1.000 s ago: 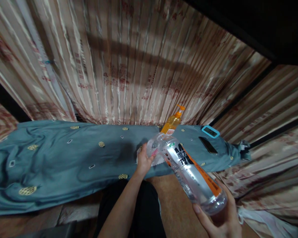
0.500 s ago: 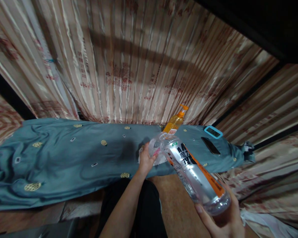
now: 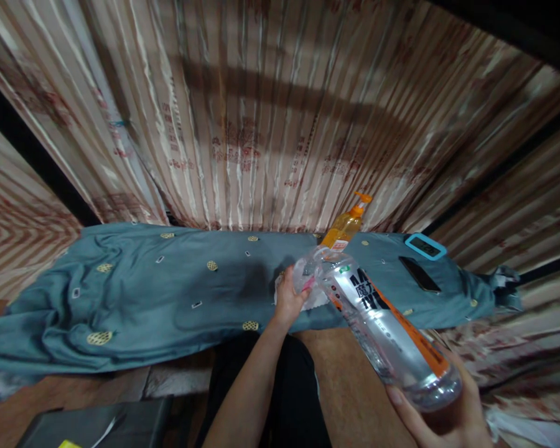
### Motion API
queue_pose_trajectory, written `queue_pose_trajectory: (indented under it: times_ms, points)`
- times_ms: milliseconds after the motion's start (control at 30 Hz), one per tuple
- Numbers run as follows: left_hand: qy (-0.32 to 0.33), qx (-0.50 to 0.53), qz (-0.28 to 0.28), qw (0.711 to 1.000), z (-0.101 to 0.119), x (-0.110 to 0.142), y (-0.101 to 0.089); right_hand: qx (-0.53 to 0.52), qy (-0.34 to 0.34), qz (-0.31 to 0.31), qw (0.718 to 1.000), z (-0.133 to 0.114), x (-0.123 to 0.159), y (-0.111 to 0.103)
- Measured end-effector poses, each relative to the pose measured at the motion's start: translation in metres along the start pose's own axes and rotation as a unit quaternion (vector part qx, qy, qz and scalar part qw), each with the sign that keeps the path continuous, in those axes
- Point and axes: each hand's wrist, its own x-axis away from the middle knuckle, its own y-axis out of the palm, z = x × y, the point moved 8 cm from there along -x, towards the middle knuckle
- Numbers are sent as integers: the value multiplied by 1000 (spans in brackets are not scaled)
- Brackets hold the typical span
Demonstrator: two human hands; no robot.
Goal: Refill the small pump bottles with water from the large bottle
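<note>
View swings a little to person's left; more of dark grey flat object (image 3: 91,426) shows at lower left. Large clear plastic bottle with silver-orange label (image 3: 392,339) stays tilted, neck end close to small clear plastic piece (image 3: 303,274); so the two keep same relation, no visible progress. Left hand (image 3: 290,305) reaches forward, fingers closed around clear piece, above blue-grey cloth-covered surface (image 3: 144,292). Right hand (image 3: 452,420) cups bottle's base, lower and nearer body. Liquid inside: cannot tell. Amber bottle with orange pump (image 3: 343,230) stands just behind.
</note>
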Motion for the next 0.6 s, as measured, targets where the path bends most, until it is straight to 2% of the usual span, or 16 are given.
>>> queue_pose_trajectory:
  times_ms: [67, 267, 600]
  points:
    - [-5, -3, -3, 1000, 0, 0, 0, -2, 18, 3, 1000, -3, 0, 1]
    - [3, -17, -14, 1000, 6, 0, -2, -13, 48, 18, 999, -37, 9, 9]
    - [15, 0, -27, 1000, 16, 1, -6, -5, 22, 10, 1000, -37, 7, 5]
